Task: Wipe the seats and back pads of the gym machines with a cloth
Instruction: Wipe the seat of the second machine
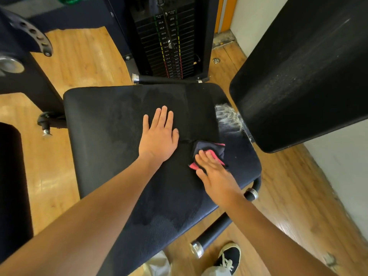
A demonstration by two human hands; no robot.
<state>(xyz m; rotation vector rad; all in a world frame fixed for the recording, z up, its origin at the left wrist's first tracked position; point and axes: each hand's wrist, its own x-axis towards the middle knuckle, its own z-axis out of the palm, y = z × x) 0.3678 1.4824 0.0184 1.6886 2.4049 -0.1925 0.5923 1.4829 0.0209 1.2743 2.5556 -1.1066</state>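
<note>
Black seat [111, 124] with damp streaks, left hand [158, 136] flat at its middle, fingers straight and together, right hand [214, 172] pressing a dark-and-pink cloth [211, 149] near the seat's right edge, fingers straight, back pad [298, 72] looming just right, weight stack [169, 40] beyond the far edge, handle bar [215, 230] under the near-right corner.

Your black seat [111, 124] carries a dark-and-pink cloth [209, 151] near its right edge, your left hand [158, 136] flat beside it.

A gym: labelled weight stack [169, 46], black padded machine seat [111, 124] and back pad [298, 72], wood-look floor [83, 56].
</note>
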